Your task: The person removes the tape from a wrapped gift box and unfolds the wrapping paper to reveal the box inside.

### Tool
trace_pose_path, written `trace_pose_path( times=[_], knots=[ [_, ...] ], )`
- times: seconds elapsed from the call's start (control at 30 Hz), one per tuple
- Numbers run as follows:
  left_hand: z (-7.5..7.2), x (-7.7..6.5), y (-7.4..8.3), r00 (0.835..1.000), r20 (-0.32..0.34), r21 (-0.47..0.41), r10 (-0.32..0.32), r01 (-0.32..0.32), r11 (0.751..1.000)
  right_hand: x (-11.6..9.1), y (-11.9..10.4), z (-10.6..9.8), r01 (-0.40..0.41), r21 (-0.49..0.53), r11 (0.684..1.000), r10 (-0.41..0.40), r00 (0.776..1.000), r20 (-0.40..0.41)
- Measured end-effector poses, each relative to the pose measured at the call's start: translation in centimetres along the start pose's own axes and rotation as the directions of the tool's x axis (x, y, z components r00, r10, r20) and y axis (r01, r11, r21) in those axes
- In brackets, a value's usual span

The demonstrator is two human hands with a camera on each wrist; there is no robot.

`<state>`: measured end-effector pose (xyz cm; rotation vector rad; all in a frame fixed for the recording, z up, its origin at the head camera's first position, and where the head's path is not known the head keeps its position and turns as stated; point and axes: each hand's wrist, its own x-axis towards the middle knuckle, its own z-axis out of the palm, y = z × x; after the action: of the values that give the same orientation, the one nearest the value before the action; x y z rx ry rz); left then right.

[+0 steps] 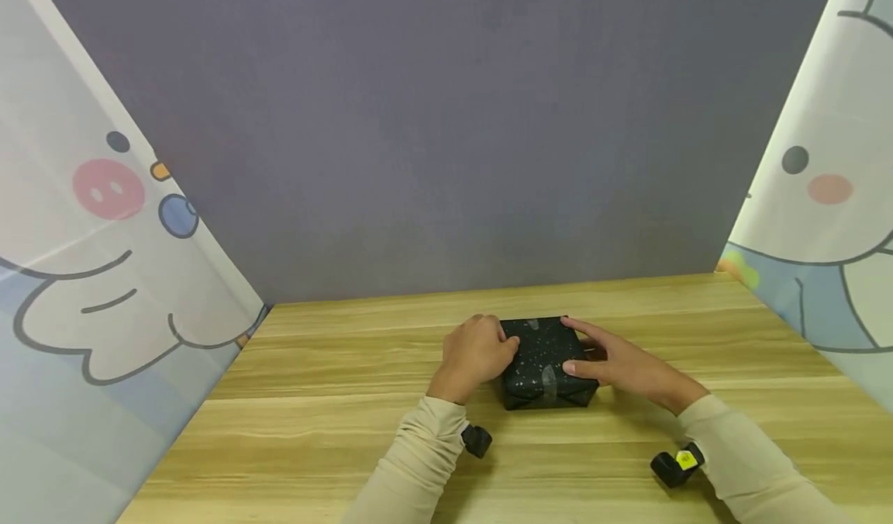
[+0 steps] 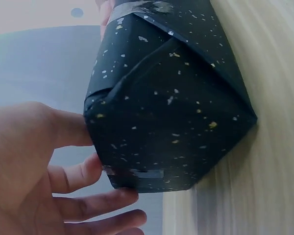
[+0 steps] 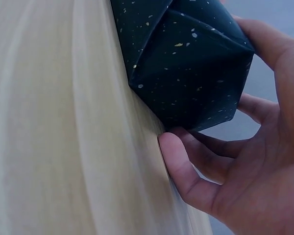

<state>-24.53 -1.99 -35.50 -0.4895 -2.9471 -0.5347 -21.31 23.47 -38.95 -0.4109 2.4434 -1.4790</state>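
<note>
A box wrapped in black speckled paper sits on the wooden table, its folded paper ends facing the two wrist cameras. Clear tape runs down its front side, with another strip at the back edge. My left hand holds the left side, thumb over the top edge and fingers bent near the far corner. On the right, my right hand grips the box with thumb on top and forefinger at the far corner. In the right wrist view, its other fingers curl low beside the folded end.
The wooden table extends around the box. A grey wall panel stands behind it, with cartoon-printed curtains at the left and right. Black wrist cameras hang beneath both sleeves.
</note>
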Motion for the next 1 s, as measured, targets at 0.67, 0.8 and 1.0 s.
trace_pose_path(
  times=[0.67, 0.8, 1.0],
  knots=[
    [-0.06, -0.98, -0.07, 0.998, -0.061, 0.003, -0.010, 0.010, 1.000, -0.03, 0.05, 0.73, 0.002, -0.004, 1.000, -0.002, 1.000, -0.015],
    [-0.24, -0.89, 0.14, 0.999, -0.040, -0.001, 0.005, -0.005, 1.000, -0.01, 0.05, 0.56, 0.003, -0.003, 1.000, -0.003, 1.000, -0.021],
    [-0.42, -0.78, 0.33, 0.999, -0.035, -0.007, 0.016, -0.017, 1.000, -0.07, -0.08, 0.30, -0.002, 0.000, 1.000, 0.002, 1.000, -0.023]
  ],
)
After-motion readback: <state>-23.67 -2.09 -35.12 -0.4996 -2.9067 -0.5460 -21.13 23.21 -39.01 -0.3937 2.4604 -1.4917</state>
